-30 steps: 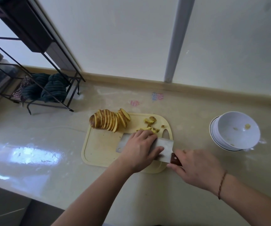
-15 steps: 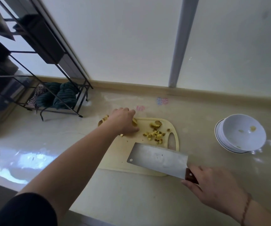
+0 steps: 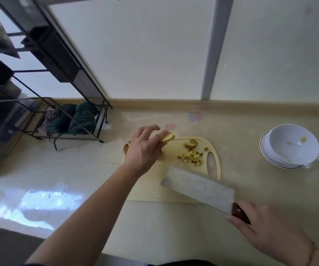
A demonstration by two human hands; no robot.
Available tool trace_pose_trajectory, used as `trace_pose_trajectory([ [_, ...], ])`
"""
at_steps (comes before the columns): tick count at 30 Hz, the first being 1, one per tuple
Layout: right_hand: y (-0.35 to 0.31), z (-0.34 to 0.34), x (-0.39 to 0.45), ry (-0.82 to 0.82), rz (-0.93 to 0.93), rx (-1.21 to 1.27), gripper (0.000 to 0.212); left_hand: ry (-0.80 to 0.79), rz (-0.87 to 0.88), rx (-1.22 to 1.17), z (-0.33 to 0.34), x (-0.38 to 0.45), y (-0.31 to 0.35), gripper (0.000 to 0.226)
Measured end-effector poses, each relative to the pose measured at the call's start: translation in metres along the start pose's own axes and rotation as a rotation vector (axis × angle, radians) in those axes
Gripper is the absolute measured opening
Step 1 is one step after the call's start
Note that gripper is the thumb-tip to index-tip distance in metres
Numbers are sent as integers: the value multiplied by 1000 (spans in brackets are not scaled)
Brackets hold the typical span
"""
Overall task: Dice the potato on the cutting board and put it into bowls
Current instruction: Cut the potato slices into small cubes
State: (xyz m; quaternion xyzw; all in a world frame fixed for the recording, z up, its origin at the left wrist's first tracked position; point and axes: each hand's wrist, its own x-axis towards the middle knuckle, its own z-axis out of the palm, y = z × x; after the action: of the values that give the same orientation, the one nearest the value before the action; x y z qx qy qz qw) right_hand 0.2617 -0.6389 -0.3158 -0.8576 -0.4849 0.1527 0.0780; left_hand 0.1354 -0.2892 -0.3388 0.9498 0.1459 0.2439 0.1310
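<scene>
A pale yellow cutting board (image 3: pixel 147 191) lies on the counter. My left hand (image 3: pixel 144 149) hovers over its far left corner and pinches a few potato slices (image 3: pixel 168 137), lifted off the board. It hides most of the remaining sliced potato (image 3: pixel 126 147). A small heap of diced potato (image 3: pixel 190 156) sits near the board's handle hole, with a larger chunk (image 3: pixel 191 144) behind it. My right hand (image 3: pixel 266 231) grips the dark handle of a cleaver (image 3: pixel 199 187), whose flat blade hangs over the board's near right corner. Stacked white bowls (image 3: pixel 291 146) stand to the right, holding a few potato bits.
A black wire rack (image 3: pixel 45 83) with folded dark cloths (image 3: pixel 74 120) stands at the back left. The wall and a low ledge run behind the counter. The counter's front edge is close below my arms.
My left hand left the cleaver blade, reached to the sliced potato at the board's far left and lifted a few slices. The cleaver drew back toward the near right.
</scene>
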Motion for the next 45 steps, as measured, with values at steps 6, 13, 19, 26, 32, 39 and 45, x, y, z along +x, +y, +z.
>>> trace_pose_trajectory([
  [6,-23,-22,-9,-278,279,611,77,112,81,-122,-2,-104,4,34],
  [13,-49,-16,26,-565,516,1202,53,-159,7,-250,33,-113,25,39],
  [19,-29,-9,36,-634,599,1241,62,-175,-15,-243,25,-125,30,49],
  [26,-14,-22,43,-543,645,1238,75,-107,-55,-223,38,-122,41,26],
  [32,-57,-7,25,-439,538,1070,61,-83,-95,-249,49,-111,61,21],
  [39,-74,8,8,-311,376,732,63,-106,-21,-195,56,-112,60,18],
  [45,-72,8,-1,-316,395,704,85,-120,15,-181,55,-110,60,19],
])
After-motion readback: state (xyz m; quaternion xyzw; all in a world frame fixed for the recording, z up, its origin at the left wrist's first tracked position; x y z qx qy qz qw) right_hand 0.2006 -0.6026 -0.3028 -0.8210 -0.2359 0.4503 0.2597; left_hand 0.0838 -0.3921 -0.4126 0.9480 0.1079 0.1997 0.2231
